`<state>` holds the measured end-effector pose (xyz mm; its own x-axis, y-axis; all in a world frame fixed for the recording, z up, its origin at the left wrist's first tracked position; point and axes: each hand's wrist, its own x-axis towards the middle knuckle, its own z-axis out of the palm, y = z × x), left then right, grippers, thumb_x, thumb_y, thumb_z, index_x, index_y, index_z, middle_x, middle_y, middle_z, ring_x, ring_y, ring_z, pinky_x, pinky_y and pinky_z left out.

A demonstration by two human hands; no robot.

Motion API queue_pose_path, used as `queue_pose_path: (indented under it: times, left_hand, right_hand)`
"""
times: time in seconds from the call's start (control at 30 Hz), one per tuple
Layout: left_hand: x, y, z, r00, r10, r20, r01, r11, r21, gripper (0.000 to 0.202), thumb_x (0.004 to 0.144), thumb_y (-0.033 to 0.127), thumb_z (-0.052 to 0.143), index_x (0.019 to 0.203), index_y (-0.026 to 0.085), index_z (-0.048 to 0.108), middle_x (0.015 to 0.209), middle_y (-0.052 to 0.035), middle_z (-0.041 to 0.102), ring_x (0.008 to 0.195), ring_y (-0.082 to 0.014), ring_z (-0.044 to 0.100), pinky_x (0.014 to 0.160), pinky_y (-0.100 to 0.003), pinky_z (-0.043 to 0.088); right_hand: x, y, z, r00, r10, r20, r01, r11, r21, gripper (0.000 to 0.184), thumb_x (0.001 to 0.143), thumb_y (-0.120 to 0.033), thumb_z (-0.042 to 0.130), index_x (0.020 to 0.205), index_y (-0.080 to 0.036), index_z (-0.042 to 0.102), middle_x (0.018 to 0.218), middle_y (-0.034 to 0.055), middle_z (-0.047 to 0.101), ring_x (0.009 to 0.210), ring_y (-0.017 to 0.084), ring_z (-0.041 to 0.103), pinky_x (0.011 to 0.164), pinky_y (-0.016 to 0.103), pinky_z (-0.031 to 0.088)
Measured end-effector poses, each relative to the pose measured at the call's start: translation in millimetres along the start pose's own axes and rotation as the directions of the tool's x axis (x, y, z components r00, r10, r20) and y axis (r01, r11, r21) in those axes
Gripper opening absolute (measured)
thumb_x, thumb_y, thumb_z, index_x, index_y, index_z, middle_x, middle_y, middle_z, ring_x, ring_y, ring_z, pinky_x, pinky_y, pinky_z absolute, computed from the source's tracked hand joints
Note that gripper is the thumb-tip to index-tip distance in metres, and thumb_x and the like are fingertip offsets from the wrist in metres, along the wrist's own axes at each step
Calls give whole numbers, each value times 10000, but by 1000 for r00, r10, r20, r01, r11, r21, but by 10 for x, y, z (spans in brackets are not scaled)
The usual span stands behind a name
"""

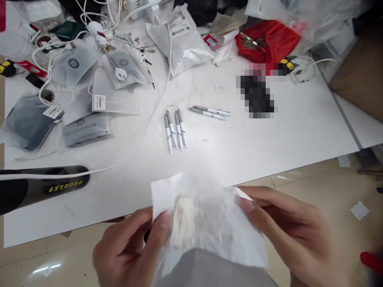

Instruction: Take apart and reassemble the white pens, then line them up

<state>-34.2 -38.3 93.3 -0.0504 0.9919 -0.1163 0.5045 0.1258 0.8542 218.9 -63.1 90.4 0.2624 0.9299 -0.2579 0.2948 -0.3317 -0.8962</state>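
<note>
My left hand (pixel 131 247) and my right hand (pixel 287 227) both pinch a translucent white plastic pouch (pixel 206 219), held in front of me at the near edge of the white table (pixel 269 135). Something pale and rounded shows faintly inside the pouch. My left thumb presses its left edge, my right fingers grip its right edge. On the table beyond lie several grey-and-white pens (pixel 176 130) side by side, and two more pens (pixel 210 112) lie to their right.
A black handle marked EXTRORD (pixel 44 187) lies at the left. Frosted packaged items (pixel 80 129), white cables (pixel 143 131) and chargers crowd the back left. A red bag (pixel 269 40) and a blurred dark object (pixel 257 95) sit at the back right. Tiled floor shows below.
</note>
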Motion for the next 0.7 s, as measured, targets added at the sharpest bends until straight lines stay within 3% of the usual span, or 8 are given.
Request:
queue_pose_path:
  times: [0.13,0.23,0.33,0.43,0.53,0.6,0.67,0.7]
  left_hand:
    - [147,190,599,964,161,210,-133,981,-142,152,991,318,692,1080,346,812,769,2,741,598,-191,649,539,-347,569]
    - [228,357,934,920,207,334,-141,967,-212,282,1087,382,542,1170,319,804,840,-40,734,711,-204,672,643,-345,574]
    - [317,524,1131,875,192,445,-94,968,-233,469,1141,423,372,1084,300,821,797,-42,719,720,-205,663,672,-343,567]
    - [561,599,1333,813,249,526,-162,965,-205,410,1121,419,453,996,290,822,753,-24,735,674,-202,664,633,-338,547]
    - [1083,511,1628,776,412,477,-407,906,-121,182,1047,297,622,1007,232,787,922,-41,785,835,-212,714,777,-349,570]
    - [1516,391,1833,738,516,435,-586,809,35,173,1037,184,583,1053,187,756,1059,-87,770,1004,-243,701,916,-393,556]
    - [1902,268,1996,701,548,456,-694,672,259,278,994,67,539,1191,146,719,1181,-139,722,1104,-275,649,968,-425,523]
    - [2051,217,2053,689,548,474,-719,595,358,345,971,25,515,1241,131,701,1239,-158,695,1135,-291,621,983,-438,502]
  right_hand:
    - [143,112,-15,981,-115,155,121,992,-26,244,1009,-385,703,1185,-257,812,850,47,783,656,176,698,559,278,591]
    - [259,204,-110,964,-209,163,222,973,-69,343,974,-434,753,1248,-228,746,814,33,739,689,184,688,606,305,601]
    - [411,343,-341,964,-232,127,255,945,-207,250,992,-449,723,1119,-234,742,812,29,709,678,167,651,538,273,537]
    - [604,552,-735,947,-292,135,319,906,-277,210,1038,-415,635,1017,-232,737,913,51,722,736,167,663,565,274,530]
    - [848,822,-1249,924,-372,-85,304,853,-424,202,997,-416,676,1060,-235,740,955,58,738,749,197,696,595,311,532]
    - [1040,1019,-1577,856,-436,-277,207,781,-590,215,984,-420,681,1053,-228,748,988,74,738,722,206,687,652,359,529]
    - [1236,1210,-1823,819,-465,-338,111,705,-701,269,1034,-405,581,1107,-218,760,1078,113,734,785,233,682,731,408,517]
    - [1325,1297,-1903,742,-521,-421,45,666,-745,240,988,-388,621,1012,-209,779,1009,117,738,734,237,665,669,402,477]
